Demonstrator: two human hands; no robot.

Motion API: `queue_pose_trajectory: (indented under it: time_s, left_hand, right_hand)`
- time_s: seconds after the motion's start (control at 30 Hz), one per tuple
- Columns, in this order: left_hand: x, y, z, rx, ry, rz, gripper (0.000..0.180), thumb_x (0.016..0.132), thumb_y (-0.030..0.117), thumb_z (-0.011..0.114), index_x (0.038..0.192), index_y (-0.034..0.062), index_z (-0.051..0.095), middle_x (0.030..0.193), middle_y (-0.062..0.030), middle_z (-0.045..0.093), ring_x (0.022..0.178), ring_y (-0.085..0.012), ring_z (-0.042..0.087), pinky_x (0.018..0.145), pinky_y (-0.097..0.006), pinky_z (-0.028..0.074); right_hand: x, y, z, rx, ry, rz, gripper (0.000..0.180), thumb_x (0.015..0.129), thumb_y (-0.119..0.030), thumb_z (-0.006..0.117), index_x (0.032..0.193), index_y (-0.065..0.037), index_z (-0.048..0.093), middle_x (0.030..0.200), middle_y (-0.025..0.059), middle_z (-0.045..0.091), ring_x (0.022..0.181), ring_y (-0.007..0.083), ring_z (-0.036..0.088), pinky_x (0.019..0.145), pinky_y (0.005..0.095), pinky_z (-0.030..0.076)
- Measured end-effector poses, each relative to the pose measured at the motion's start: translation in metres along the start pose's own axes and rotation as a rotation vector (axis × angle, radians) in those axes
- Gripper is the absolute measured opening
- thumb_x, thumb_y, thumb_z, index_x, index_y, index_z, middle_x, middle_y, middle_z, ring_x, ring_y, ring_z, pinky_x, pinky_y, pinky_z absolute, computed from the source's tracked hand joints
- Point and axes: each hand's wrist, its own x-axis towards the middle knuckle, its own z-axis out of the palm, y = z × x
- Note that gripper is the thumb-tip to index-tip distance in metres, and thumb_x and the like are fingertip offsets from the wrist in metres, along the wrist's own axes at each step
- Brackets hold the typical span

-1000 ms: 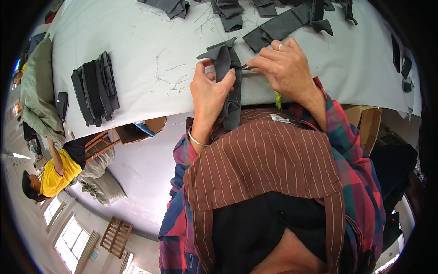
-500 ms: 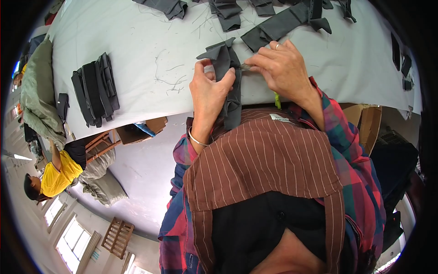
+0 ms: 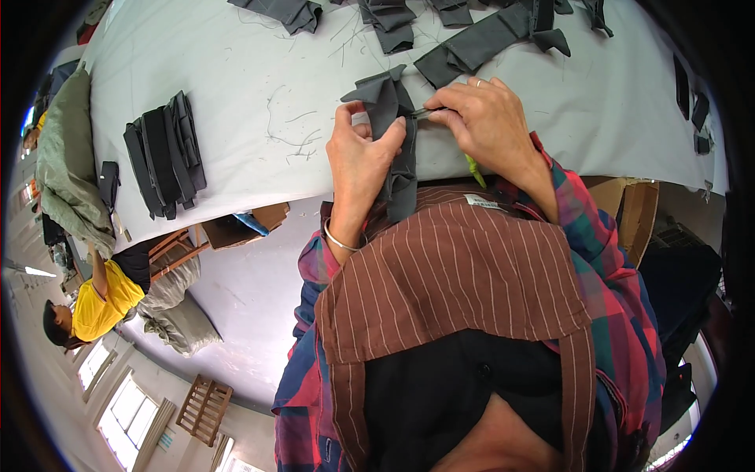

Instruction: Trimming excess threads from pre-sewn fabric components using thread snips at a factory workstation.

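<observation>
A long dark grey fabric strip (image 3: 397,134) lies over the near edge of the pale grey table (image 3: 259,86) and hangs down toward my striped apron. My left hand (image 3: 358,161) grips it from the left, thumb up beside its folded top. My right hand (image 3: 487,126), a ring on one finger, pinches the strip's upper part from the right, with a small metal tool tip showing at the fingertips. A yellow-green handle (image 3: 472,167) pokes out beneath that hand.
A stack of dark fabric pieces (image 3: 163,153) sits at the table's left. More grey strips (image 3: 472,47) lie scattered along the far side, with loose threads around. A green cloth bundle (image 3: 67,165) lies at far left. A person in yellow (image 3: 98,303) bends below.
My right hand has shifted slightly left along the strip's top. The left hand keeps its grip in much the same place.
</observation>
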Motion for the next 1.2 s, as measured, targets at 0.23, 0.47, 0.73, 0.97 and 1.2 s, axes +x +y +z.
queue_pose_trajectory:
  time_s: [0.23,0.47,0.73,0.97,1.2]
  left_hand:
    - [0.002,-0.009,-0.004,-0.130,-0.036,-0.049,0.053,0.074,0.022,0.073,0.110,-0.0076,0.047,0.061,-0.0088,0.065,0.057,-0.0106,0.061,0.054,-0.022,0.045]
    - [0.005,-0.012,-0.008,-0.328,-0.130,-0.087,0.055,0.079,0.020,0.071,0.114,-0.0091,0.039,0.072,-0.0123,0.066,0.060,-0.0141,0.064,0.051,-0.022,0.045]
    - [0.011,-0.014,-0.013,-0.373,-0.224,-0.113,0.053,0.082,0.021,0.069,0.112,-0.0100,0.037,0.076,-0.0179,0.065,0.062,-0.0205,0.066,0.049,-0.024,0.048]
    - [0.012,-0.011,-0.016,-0.379,-0.230,-0.158,0.054,0.081,0.023,0.070,0.112,-0.0087,0.039,0.076,-0.0169,0.065,0.062,-0.0205,0.066,0.051,-0.024,0.046]
    - [0.013,-0.007,-0.016,-0.333,-0.251,-0.178,0.050,0.085,0.024,0.066,0.114,-0.0076,0.041,0.081,-0.0174,0.065,0.065,-0.0186,0.065,0.054,-0.024,0.048]
  right_hand:
    - [0.002,-0.005,-0.002,-0.021,-0.002,0.003,0.008,0.079,-0.016,0.065,0.085,-0.010,0.065,0.075,0.0029,0.065,0.073,0.0248,0.059,0.065,0.0379,0.042]
    - [0.001,-0.018,-0.007,0.073,0.013,-0.043,0.012,0.075,-0.012,0.066,0.086,-0.009,0.064,0.077,0.0040,0.063,0.074,0.0251,0.058,0.064,0.0365,0.042]
    - [0.014,-0.028,0.004,-0.129,-0.081,-0.129,0.010,0.072,-0.006,0.064,0.082,-0.008,0.064,0.073,0.0050,0.058,0.077,0.0238,0.057,0.065,0.0364,0.042]
    - [0.026,-0.030,0.001,-0.202,-0.265,-0.101,0.018,0.067,-0.001,0.061,0.084,-0.006,0.065,0.078,0.0072,0.062,0.084,0.0255,0.058,0.072,0.0374,0.044]
    - [0.025,-0.027,-0.001,-0.179,-0.264,-0.109,0.021,0.067,0.001,0.060,0.086,-0.006,0.065,0.079,0.0074,0.062,0.085,0.0258,0.058,0.073,0.0380,0.045]
